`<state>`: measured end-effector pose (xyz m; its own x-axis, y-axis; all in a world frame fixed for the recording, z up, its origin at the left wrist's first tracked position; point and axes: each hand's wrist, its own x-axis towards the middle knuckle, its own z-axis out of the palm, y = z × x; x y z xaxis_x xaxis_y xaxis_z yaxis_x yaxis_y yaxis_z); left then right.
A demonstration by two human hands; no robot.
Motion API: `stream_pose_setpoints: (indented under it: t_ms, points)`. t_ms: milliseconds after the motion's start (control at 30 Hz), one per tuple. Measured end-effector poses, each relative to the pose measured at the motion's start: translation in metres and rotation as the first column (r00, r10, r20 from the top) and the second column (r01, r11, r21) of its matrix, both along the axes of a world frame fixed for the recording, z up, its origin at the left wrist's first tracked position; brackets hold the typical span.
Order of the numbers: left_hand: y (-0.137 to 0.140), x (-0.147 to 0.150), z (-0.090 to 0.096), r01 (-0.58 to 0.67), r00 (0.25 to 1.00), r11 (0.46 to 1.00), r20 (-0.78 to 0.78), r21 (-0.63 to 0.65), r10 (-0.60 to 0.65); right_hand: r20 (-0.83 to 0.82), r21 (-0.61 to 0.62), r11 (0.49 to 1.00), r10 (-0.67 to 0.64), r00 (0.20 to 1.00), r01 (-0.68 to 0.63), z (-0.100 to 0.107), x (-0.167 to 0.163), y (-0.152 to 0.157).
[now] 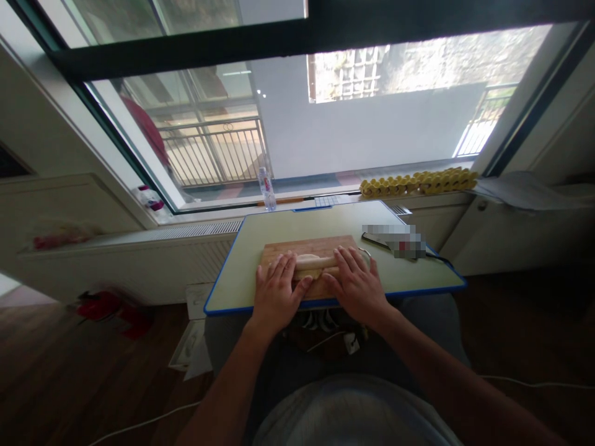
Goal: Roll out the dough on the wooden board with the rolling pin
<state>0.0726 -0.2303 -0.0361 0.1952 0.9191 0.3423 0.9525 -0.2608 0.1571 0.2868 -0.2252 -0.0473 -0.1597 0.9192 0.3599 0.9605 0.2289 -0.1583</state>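
A pale rolling pin (pixel 316 264) lies crosswise on a wooden cutting board (pixel 320 244). My left hand (pixel 277 288) is closed over its left end from above, thumb toward the middle. Over the right end, my right hand (pixel 357 282) holds the pin in the same way, fingers pointing forward. Both ends of the pin are hidden under my hands. A flat, whitish piece that looks like dough (pixel 307 256) shows just behind the pin, partly covered by it. The board's metal handle (pixel 365 252) curves out beside my right fingers.
The board rests on a small light-topped table (pixel 232 291) with blue edging. A phone-like object (pixel 379 241), partly blurred out, lies at the right. On the windowsill stand a clear bottle (pixel 266 189) and yellow wavy material (pixel 418 183). A red fire extinguisher (pixel 111 310) is on the floor at left.
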Motion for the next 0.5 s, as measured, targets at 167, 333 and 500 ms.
stream_pose_setpoints:
  t_ms: [167,333,500]
  points:
    - [0.055,0.002,0.012,-0.045,0.999,0.996,0.014,-0.082,0.047,-0.022,-0.09,0.996,-0.02,1.0,0.017,0.022,-0.009,0.054]
    - [0.069,0.002,0.017,-0.047,0.999,0.995,-0.002,-0.092,0.047,-0.031,-0.122,0.992,-0.024,0.999,0.02,0.026,-0.011,0.067]
    - [0.019,0.0,0.005,-0.029,1.0,0.999,-0.006,-0.017,0.029,-0.041,-0.014,1.0,0.016,0.999,-0.017,0.011,-0.004,0.017]
